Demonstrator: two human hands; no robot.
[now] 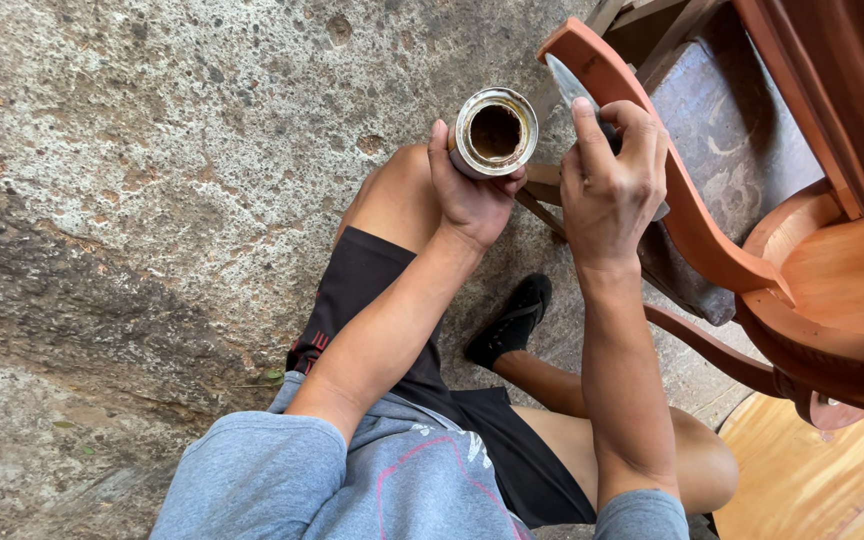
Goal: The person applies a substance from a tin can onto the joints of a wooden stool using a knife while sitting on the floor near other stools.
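head-worn view, looking steeply down, close over lap

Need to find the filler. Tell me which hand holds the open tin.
The left hand holds the open tin, resting by the knee. The right hand presses a flat blade against the chair's wooden arm instead.

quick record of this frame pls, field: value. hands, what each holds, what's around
view: head camera, looking down at a seated person
left hand: holds an open round tin, brownish residue inside, resting at the knee
right hand: grips a flat metal blade, forefinger along it, blade tip against the chair's curved arm
chair: reddish-brown wood, lying tilted, right of the hands
clothing: grey shirt, black shorts, black shoe
ground: rough, mottled concrete
lower right: pale wooden panel
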